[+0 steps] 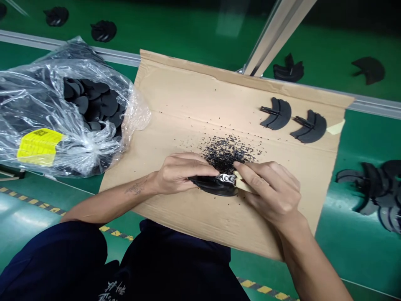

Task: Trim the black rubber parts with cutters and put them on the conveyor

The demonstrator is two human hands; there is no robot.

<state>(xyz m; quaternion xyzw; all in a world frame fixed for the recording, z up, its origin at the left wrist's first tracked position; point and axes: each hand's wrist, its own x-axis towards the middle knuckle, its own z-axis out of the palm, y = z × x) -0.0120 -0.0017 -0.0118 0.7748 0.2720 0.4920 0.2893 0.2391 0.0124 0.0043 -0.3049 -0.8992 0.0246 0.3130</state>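
A worker's left hand pinched a curved black part just above a cardboard sheet, apparently to steady it, while the fingers of the right hand closed around the pale yellow grips of a pair of pliers. The metal head met the part between the two sets of fingertips, a close hold that seemed to favor fine control. Black scraps lay thickest just beyond the fingertips, probably caught by the cardboard. Two similar parts, one here and its neighbor, sat beyond the right fingers, set apart from the scraps, perhaps to keep them within reach. Left of the left fingers, an open plastic bag with a yellow label held many black pieces. The sheet rested on a green surface, where a pile of parts stood well to the right of the fingers. Past the fingertips ran a metal rail and a post; striped tape marked the green area nearer the worker.
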